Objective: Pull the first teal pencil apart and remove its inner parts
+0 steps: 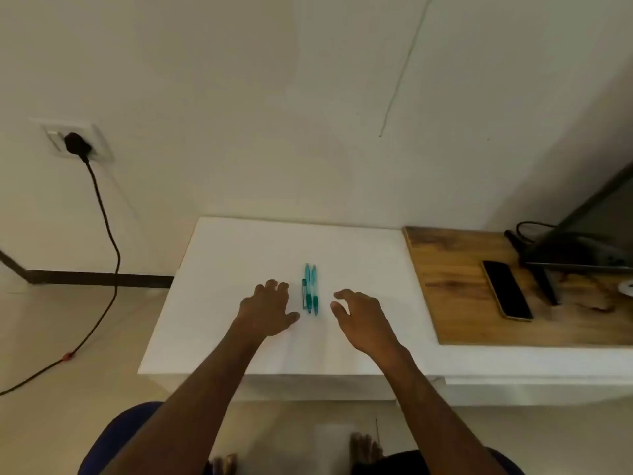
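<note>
Two teal pens (310, 290) are seen lying side by side, touching along their length, on the white table (239, 255), tips pointing away from the person. All positions are noted relative to the pens.

Left hand (269, 308): placed just left of the pens, palm down, fingers loosely curled over the tabletop. Nothing is gripped. The thumb is extended toward the pens' near ends and lies just beside them; contact cannot be confirmed.

Right hand (363, 320): held just right of the pens, apart from them, fingers relaxed and slightly spread, thumb and forefinger turned inward. Nothing is held.

Judgement: the pens are flanked on both sides, so each hand is set to reach one from its own side. The parallel, touching lay means a single pen would be hard to pinch without nudging its neighbour.

Edges and room: bare white surface is noted beyond the pens up to the wall, and more to their left before the table's left edge. Nearer than the pens, the front edge is crossed by both forearms. To the right, well apart, a raised wooden board (462, 286) is seen, bearing a dark phone (507, 290) and a monitor stand (548, 282). Far left, a black cable (106, 228) hangs from a wall socket (77, 142).
</note>
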The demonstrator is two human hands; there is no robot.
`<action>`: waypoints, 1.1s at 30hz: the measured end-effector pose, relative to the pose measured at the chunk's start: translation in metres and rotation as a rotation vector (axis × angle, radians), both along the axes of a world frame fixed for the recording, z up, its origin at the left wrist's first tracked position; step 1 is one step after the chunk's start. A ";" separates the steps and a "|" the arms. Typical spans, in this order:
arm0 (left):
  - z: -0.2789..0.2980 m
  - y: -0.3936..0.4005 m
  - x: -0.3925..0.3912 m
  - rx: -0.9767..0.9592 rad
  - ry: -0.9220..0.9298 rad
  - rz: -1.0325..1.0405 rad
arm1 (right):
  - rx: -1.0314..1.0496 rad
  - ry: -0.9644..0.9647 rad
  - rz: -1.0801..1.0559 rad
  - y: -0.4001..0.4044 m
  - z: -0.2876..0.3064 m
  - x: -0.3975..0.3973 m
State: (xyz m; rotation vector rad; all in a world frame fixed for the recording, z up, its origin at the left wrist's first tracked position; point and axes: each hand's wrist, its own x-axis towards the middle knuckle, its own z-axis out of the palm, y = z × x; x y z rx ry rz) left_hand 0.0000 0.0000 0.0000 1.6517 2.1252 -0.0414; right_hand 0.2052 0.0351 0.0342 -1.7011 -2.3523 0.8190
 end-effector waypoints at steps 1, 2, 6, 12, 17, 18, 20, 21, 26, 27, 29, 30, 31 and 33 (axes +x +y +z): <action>0.002 -0.002 0.002 0.022 -0.014 0.009 | 0.001 -0.026 0.019 0.002 -0.002 -0.001; 0.004 -0.003 0.004 0.044 -0.021 0.038 | 0.010 -0.049 0.042 0.005 -0.002 -0.001; 0.025 -0.006 0.010 0.045 0.030 0.024 | 0.009 -0.068 0.113 0.021 -0.005 -0.010; 0.013 -0.007 0.007 0.151 0.082 -0.010 | 0.051 -0.030 0.148 0.050 -0.032 -0.019; 0.000 0.014 0.013 0.129 0.101 -0.041 | 0.104 -0.078 0.164 0.050 -0.068 -0.023; -0.005 0.017 0.015 0.119 0.118 -0.062 | 0.123 -0.095 0.172 0.053 -0.072 -0.024; -0.008 0.020 0.018 0.111 0.126 -0.068 | 0.161 -0.104 0.182 0.055 -0.078 -0.026; -0.007 0.020 0.019 0.114 0.133 -0.062 | 0.175 -0.111 0.184 0.055 -0.078 -0.026; 0.004 0.024 0.011 0.169 0.106 0.011 | 0.212 -0.142 0.114 0.056 -0.077 -0.037; 0.004 0.023 0.009 0.197 0.100 0.038 | 0.215 -0.142 0.078 0.057 -0.076 -0.039; 0.005 0.021 0.005 0.241 0.086 0.090 | 0.207 -0.132 0.025 0.060 -0.077 -0.041; 0.004 0.021 0.004 0.256 0.077 0.112 | 0.199 -0.123 0.012 0.061 -0.077 -0.043; 0.004 0.019 0.003 0.261 0.072 0.130 | 0.190 -0.118 0.008 0.060 -0.078 -0.045; 0.004 0.016 0.001 0.277 0.074 0.142 | 0.168 -0.136 -0.003 0.060 -0.080 -0.048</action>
